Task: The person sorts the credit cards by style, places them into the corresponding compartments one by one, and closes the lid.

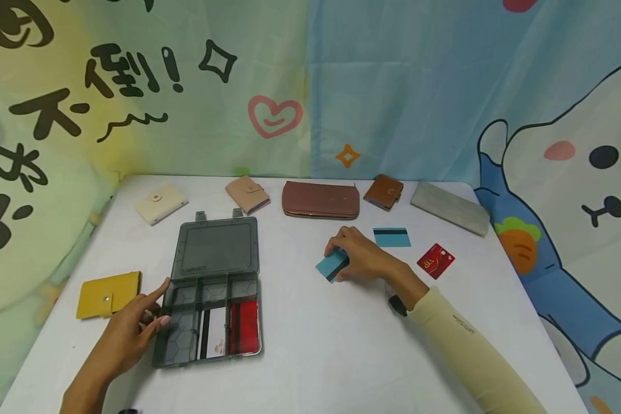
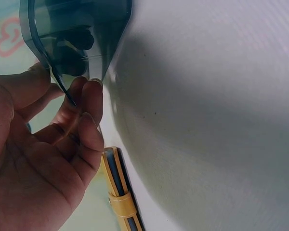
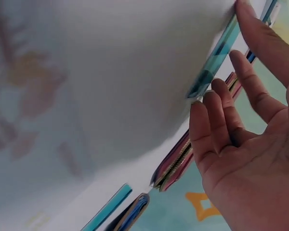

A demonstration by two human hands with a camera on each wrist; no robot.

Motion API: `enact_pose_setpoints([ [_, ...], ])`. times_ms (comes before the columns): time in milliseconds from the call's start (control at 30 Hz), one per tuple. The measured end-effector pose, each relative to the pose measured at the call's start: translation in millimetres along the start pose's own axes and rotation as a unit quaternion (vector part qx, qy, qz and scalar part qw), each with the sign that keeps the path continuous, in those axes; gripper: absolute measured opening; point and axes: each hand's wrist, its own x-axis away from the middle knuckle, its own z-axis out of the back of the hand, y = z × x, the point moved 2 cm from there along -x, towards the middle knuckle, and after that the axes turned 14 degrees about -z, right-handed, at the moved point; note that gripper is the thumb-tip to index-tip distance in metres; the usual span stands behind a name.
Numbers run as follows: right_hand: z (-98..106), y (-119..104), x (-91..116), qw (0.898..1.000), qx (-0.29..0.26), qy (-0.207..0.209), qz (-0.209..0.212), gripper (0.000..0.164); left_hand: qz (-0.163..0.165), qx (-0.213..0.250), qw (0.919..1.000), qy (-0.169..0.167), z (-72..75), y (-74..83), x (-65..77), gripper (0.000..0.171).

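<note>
My left hand (image 1: 126,330) grips the left side of a grey translucent compartment box (image 1: 217,247), which lies with its lid folded back. In the left wrist view, its fingers curl at the edge of the box (image 2: 82,29). One compartment holds a white card (image 1: 216,333) with a dark stripe, the one beside it a red card (image 1: 245,328). To the right of the box, my right hand (image 1: 364,253) pinches a blue card (image 1: 327,267) with a black stripe; the right wrist view shows this card (image 3: 219,60) edge-on at the fingertips.
Another blue card (image 1: 391,238) and a red VIP card (image 1: 436,261) lie right of the right hand. A yellow wallet (image 1: 103,296) is beside the left hand. Along the back stand several wallets, among them a maroon one (image 1: 321,200) and a grey one (image 1: 450,208).
</note>
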Motion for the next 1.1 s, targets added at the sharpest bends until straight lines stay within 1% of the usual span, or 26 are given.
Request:
enact_pose_setpoints([
  [67,-1.0,-2.8,-2.0,1.0,0.003,-0.004,-0.006,0.044,0.0,-0.001,1.0,0.0,-0.5,0.3,0.1,0.07],
  [133,-2.7,-6.8,-3.1,1.0,0.001,-0.013,-0.001,0.042,-0.004,-0.003,1.0,0.002,-1.0,0.4,0.4,0.07],
  [233,-8.0,-15.6,-1.7,0.999,-0.009,-0.036,0.019,0.038,-0.008,-0.002,1.0,0.005,-1.9,0.5,1.0,0.07],
  [333,-15.3,-28.5,2.9,0.997,-0.022,-0.063,0.036,0.03,-0.005,-0.004,1.0,0.002,-1.8,0.9,1.1,0.071],
  [467,-25.7,-48.6,11.0,0.991,-0.051,-0.108,0.066,0.017,0.003,-0.008,1.0,-0.002,-1.1,1.1,0.7,0.071],
  [533,-30.2,-59.4,14.8,0.984,-0.073,-0.135,0.09,0.013,0.005,-0.008,1.0,-0.003,-0.8,1.0,0.5,0.071],
  [633,-33.9,-76.7,19.8,0.969,-0.12,-0.175,0.128,0.013,0.004,-0.008,1.0,-0.002,-0.6,1.0,-0.1,0.071],
  [767,-39.2,-101.1,23.5,0.944,-0.181,-0.216,0.171,0.022,0.003,-0.009,1.0,-0.002,-1.1,0.2,-0.5,0.071],
  [833,-45.0,-114.1,24.8,0.93,-0.214,-0.236,0.184,0.025,0.002,-0.009,1.0,0.0,-1.6,-0.2,-0.3,0.071],
  [900,-53.5,-128.1,25.3,0.917,-0.249,-0.25,0.185,0.025,0.002,-0.008,1.0,0.0,-1.8,-0.6,-0.1,0.071],
  [967,-62.4,-142.9,25.6,0.909,-0.282,-0.251,0.174,0.025,0.003,-0.007,1.0,-0.001,-1.9,-1.0,0.0,0.071],
  [1000,-67.3,-150.3,25.3,0.907,-0.299,-0.248,0.164,0.025,0.005,-0.006,1.0,-0.002,-1.9,-1.2,0.1,0.071],
  [1100,-81.6,-171.8,23.1,0.907,-0.336,-0.22,0.131,0.024,0.015,0.0,0.9998,-0.012,-1.4,-1.7,0.1,0.071],
])
